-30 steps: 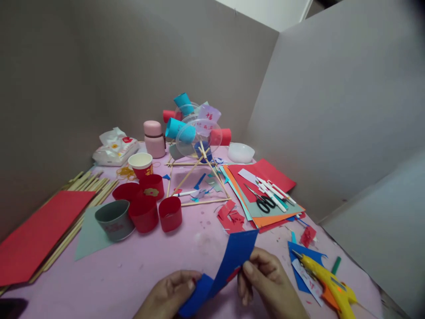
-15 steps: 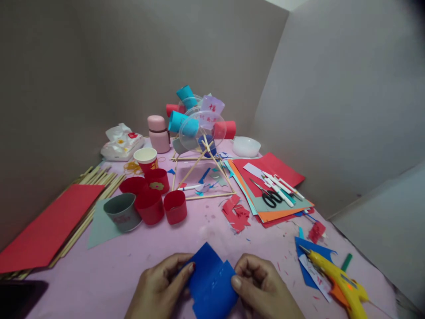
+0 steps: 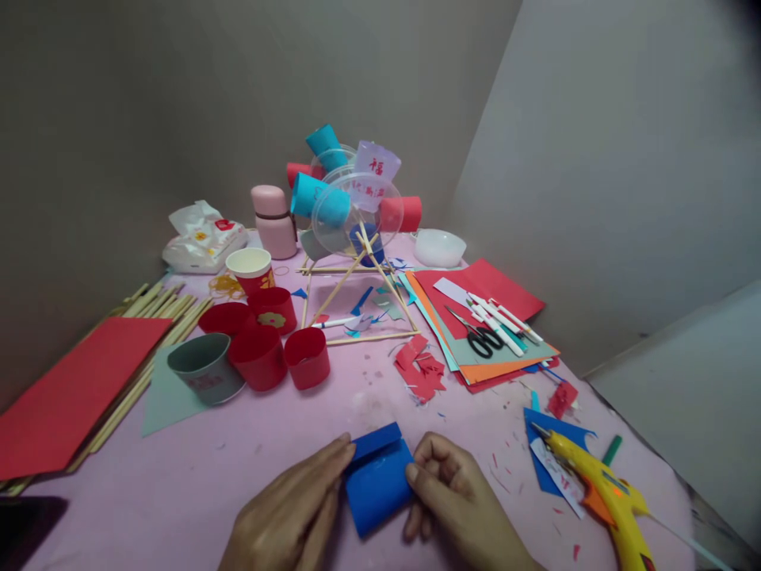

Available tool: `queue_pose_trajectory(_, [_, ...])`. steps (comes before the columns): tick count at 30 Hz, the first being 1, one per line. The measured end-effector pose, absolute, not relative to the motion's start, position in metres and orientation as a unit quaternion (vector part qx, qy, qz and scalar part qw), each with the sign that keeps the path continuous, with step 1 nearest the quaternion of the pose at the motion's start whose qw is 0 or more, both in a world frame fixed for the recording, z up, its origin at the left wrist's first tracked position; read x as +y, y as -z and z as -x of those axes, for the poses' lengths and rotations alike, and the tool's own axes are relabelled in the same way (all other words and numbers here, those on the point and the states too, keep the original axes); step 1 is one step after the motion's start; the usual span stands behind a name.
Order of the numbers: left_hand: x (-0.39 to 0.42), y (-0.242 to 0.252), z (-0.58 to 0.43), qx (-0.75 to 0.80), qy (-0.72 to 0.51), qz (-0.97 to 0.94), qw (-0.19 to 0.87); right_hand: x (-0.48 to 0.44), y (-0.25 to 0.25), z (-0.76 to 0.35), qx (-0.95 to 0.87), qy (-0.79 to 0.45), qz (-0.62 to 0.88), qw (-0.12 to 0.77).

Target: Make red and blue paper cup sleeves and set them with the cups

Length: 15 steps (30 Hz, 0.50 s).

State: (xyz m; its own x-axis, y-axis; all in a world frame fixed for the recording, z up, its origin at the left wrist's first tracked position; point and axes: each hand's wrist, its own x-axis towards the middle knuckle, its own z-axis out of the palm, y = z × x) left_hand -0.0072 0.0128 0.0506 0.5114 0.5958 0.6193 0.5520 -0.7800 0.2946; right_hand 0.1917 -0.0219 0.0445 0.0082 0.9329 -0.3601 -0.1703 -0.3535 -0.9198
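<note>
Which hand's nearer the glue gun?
Right. The right hand is left of the glue gun, at the blue paper's right edge; the left hand is farther left, at the paper's left edge.

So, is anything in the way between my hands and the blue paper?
Nothing visible is: your left hand is at the folded blue paper's left edge, your right hand holds its right. Red paper scraps lie beyond.
</note>
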Motion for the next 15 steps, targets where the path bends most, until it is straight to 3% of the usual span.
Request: queue_pose_trajectory(15, [0.010,-0.034,-0.001,0.311,-0.309,-0.898,-0.039,-0.018,-0.035,-0.182,-0.288,-0.604,0.531,0.520])
